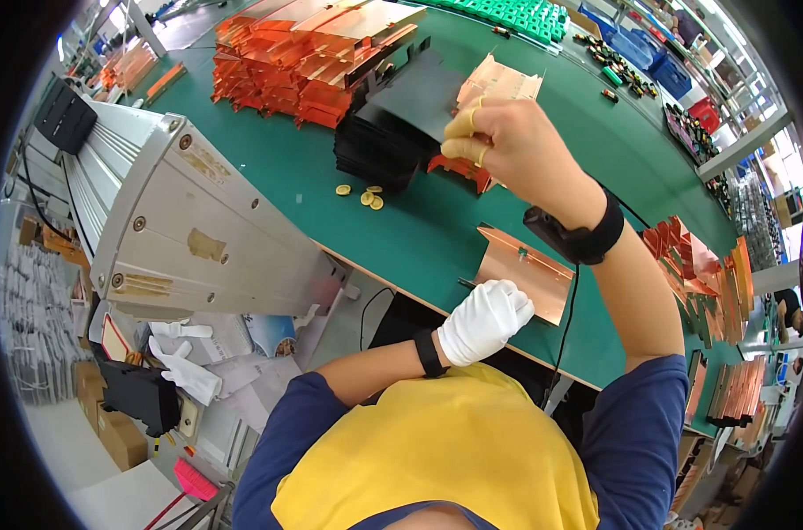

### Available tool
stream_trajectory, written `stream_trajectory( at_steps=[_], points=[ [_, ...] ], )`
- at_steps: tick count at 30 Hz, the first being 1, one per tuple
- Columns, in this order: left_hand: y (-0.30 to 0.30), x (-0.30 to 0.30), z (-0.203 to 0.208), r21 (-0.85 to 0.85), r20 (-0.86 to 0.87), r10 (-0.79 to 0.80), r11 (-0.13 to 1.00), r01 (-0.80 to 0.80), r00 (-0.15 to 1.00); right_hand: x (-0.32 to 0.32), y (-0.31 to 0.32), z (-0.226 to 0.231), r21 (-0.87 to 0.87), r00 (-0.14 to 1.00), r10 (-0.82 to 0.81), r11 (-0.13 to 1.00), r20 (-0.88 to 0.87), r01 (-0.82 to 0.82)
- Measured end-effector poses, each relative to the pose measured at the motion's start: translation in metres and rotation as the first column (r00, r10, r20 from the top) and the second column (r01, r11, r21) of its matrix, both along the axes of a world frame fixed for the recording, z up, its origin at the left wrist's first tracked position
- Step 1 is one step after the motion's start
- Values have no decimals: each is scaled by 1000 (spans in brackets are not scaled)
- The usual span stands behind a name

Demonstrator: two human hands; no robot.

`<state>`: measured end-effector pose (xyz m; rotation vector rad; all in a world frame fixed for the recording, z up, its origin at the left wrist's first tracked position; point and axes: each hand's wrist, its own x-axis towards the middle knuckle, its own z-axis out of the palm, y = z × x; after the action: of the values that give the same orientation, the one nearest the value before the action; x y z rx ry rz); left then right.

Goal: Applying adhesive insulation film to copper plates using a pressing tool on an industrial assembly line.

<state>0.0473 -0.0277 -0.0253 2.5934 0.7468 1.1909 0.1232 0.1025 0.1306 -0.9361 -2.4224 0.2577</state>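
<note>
My right hand (516,146), bare with yellowish finger cots, is raised over the bench with its fingers pinched at the edge of a thin black sheet (414,93). The sheet is slightly blurred and lies over a stack of black sheets (375,155). My left hand (487,322), in a white glove, is closed near the bench's front edge. A thin dark tip pokes out beside it; the rest is hidden. Just beyond the glove lies a bent copper-coloured metal panel (529,274), partly covered by my left hand.
Stacked orange-copper panels (304,62) stand at the far left, with a smaller copper stack (503,79) behind my right hand. Several gold discs (371,198) lie by the black stack. A large grey metal frame (198,212) rises at left. More copper parts (697,261) sit at right.
</note>
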Motion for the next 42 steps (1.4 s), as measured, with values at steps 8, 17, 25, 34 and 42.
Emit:
stream_trajectory(
  at_steps=[8,17,25,34,42],
  points=[
    [-1,2,0,-25,-52,5,1000,-6,999,37,-25,36,13,762,-22,999,-647,40],
    [-8,-8,2,-47,66,-161,985,164,985,204,-179,-63,-434,435,-718,684,-543,587],
    [-17,-12,21,-43,-184,-65,997,58,981,260,-218,-103,-580,393,-898,215,200,786],
    [-24,-8,-7,-51,-39,77,996,-79,996,241,-205,-72,-597,345,-933,332,-97,730],
    [-28,-22,10,50,-116,51,998,-45,992,169,-169,-80,-399,714,-700,661,-24,635]
  ],
)
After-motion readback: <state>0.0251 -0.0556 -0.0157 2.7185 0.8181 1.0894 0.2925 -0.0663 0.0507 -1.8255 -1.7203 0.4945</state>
